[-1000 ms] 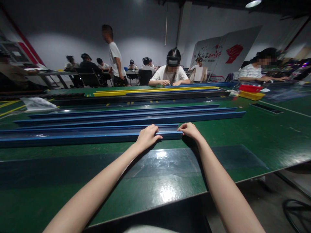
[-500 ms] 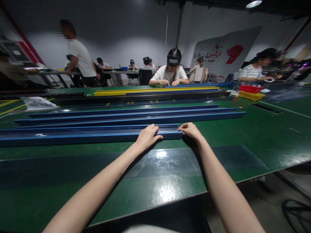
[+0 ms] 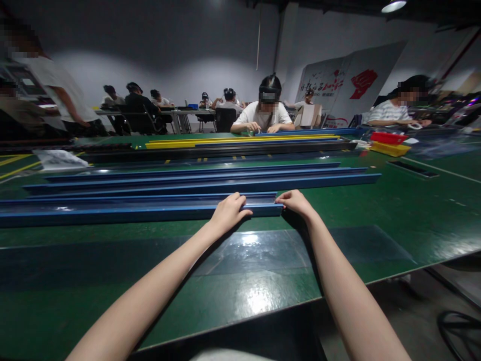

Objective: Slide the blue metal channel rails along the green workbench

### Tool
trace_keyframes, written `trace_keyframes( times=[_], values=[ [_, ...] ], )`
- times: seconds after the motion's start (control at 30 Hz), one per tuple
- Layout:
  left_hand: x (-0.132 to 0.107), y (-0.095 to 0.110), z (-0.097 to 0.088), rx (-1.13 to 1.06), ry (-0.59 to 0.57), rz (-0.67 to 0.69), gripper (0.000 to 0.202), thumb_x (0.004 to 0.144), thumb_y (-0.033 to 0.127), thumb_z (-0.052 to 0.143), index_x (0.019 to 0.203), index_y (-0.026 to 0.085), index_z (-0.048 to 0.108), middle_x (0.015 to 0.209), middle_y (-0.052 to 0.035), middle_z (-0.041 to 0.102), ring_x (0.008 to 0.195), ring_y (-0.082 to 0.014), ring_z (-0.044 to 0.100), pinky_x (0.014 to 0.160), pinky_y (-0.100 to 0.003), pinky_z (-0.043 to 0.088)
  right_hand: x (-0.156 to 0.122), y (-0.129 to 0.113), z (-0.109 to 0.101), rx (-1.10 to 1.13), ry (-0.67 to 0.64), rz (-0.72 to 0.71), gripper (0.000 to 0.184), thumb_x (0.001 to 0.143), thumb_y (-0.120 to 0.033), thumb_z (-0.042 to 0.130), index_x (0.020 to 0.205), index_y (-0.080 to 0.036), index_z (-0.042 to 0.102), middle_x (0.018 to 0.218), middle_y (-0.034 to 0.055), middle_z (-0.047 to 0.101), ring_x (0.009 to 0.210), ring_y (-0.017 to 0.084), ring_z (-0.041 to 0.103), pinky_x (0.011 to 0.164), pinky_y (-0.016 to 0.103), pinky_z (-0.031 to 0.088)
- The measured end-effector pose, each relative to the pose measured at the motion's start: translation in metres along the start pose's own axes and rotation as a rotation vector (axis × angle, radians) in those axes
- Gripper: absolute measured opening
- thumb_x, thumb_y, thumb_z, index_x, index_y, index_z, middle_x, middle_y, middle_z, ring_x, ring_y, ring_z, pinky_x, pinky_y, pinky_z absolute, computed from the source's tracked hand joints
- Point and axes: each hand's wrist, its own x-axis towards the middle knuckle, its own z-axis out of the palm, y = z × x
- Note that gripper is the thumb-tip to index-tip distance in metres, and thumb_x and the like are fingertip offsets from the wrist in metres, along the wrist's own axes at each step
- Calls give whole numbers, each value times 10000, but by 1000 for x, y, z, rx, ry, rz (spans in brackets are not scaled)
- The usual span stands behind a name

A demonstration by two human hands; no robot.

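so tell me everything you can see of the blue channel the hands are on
The blue channel is long, straight and trough-like, with two raised side walls and a glossy floor, seemingly plastic. It lies open side up across the green tabletop, its left end out of frame. The left hand grips the near wall, thumb outside; the right hand has its fingers at the right end, their exact contact unclear.

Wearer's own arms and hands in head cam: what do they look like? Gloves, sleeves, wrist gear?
Left hand and right hand are bare: no gloves, rings, watch or bands visible. Left forearm and right forearm are uncovered as far as the frame shows; no sleeves, cables or markings visible. The pale patch at the bottom edge may be clothing.
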Motion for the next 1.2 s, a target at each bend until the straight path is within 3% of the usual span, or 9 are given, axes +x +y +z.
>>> trace_keyframes(
  times=[0.47, 0.63, 0.9, 1.2],
  values=[
    [0, -1, 2, 58, 5, 11, 241, 786, 418, 552, 788, 181, 512, 833, -14, 533, 773, -157, 525, 611, -239, 382, -7, -9, -4, 1, -2, 46, 203, 662, -247, 556, 715, -125, 709, 478, 7, 583, 510, 100, 527, 492, 181, 347],
    [-2, -3, 9, 156, 41, 111, 226, 835, 402, 487, 840, 177, 510, 875, -41, 550, 815, -175, 522, 651, -259, 371, -7, -9, -4, -2, -3, 43, 259, 711, -272, 485, 679, -128, 697, 459, 5, 561, 488, 96, 514, 484, 181, 344],
    [-5, -6, 19, 323, 81, 207, 245, 876, 379, 408, 881, 157, 510, 827, -69, 566, 798, -197, 513, 646, -288, 320, -4, -7, -3, 17, 1, 53, 282, 726, -290, 471, 692, -127, 699, 469, 15, 577, 490, 98, 528, 479, 177, 354],
    [-7, -2, 17, 287, 87, 205, 280, 886, 360, 349, 896, 150, 534, 829, -90, 567, 803, -213, 502, 668, -318, 312, -4, -5, -2, 137, 74, 121, 261, 704, -264, 480, 660, -121, 693, 614, 49, 661, 483, 82, 557, 516, 166, 401]
  ],
)
